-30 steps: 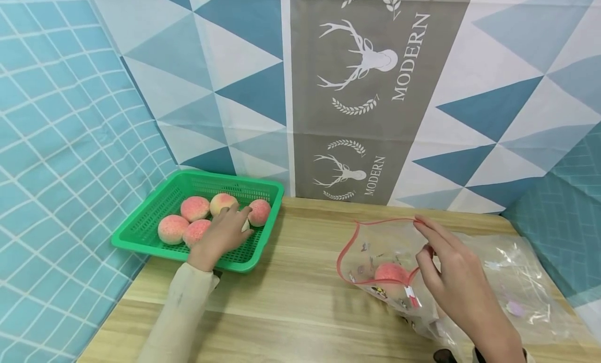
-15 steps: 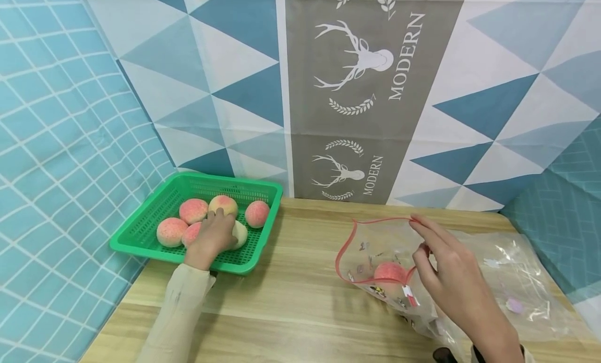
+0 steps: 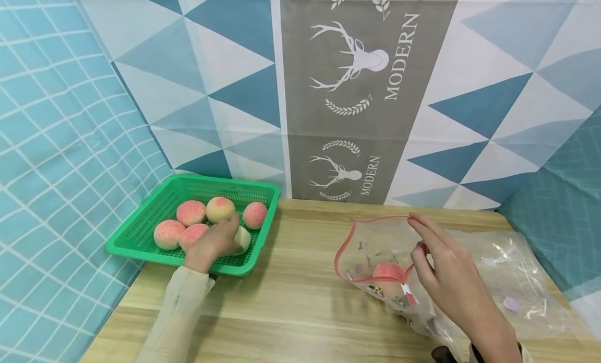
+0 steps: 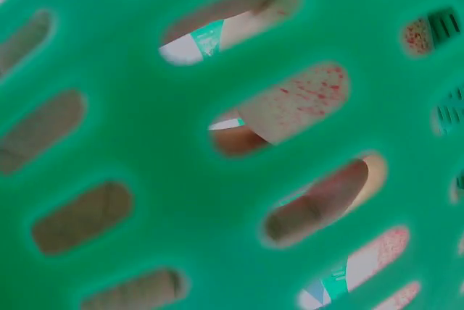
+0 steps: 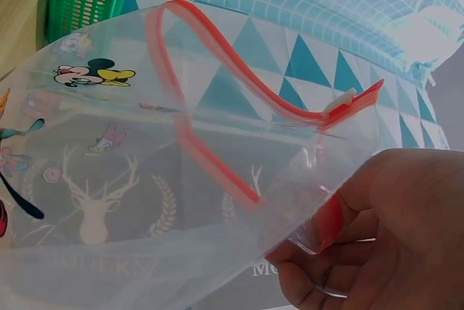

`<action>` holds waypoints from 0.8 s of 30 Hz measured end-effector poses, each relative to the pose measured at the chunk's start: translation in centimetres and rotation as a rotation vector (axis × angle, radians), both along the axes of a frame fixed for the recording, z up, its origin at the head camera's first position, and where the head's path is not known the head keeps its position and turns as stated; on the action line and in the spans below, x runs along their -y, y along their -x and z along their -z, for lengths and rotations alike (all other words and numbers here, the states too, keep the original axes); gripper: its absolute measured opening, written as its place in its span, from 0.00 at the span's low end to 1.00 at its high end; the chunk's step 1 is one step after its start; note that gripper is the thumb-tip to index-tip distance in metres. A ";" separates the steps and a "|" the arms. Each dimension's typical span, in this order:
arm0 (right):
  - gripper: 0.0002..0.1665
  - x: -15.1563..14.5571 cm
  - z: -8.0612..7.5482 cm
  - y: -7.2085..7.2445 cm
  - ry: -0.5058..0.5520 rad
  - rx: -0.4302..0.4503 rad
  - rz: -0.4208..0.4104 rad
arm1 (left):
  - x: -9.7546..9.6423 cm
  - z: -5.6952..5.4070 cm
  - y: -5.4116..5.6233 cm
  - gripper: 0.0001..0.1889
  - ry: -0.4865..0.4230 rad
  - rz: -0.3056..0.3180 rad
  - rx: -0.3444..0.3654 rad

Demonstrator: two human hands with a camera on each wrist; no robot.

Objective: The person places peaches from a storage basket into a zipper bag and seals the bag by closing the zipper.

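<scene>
In the head view my left hand is inside the green plastic basket, its fingers at a pale peach. The left wrist view, through the basket slots, shows fingers beside a red-speckled peach; the basket wall hides most of the grip. Several pink and yellow peaches, one being a peach at the back, lie around that hand. My right hand pinches the red-edged rim of a clear zip bag, keeping its mouth apart. One pink peach sits in the bag.
Another clear plastic bag lies flat on the wooden table, to the right of my right hand. Patterned cloth stands behind the table, and a blue checked cloth rises at the left.
My left hand first drew left off the pale peach, then came back right against it, and that peach has shifted slightly. The right hand keeps its hold on the bag's rim.
</scene>
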State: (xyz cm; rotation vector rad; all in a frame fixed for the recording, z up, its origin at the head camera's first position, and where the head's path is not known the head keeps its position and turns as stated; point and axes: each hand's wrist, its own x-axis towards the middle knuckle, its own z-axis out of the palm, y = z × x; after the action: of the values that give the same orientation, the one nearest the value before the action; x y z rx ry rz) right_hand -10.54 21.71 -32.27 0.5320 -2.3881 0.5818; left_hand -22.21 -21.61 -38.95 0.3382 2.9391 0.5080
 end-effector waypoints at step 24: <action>0.27 0.5 0.3 0.3 0.000 -0.014 -0.024 | -1.1 -2.4 -0.7 0.36 0.023 0.042 -0.526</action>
State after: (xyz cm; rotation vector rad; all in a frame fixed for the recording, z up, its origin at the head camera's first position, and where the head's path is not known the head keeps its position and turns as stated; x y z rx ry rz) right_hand -10.87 21.25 -32.54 0.5643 -2.3712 0.5865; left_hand -21.50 -20.53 -36.51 0.6127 3.4255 0.4328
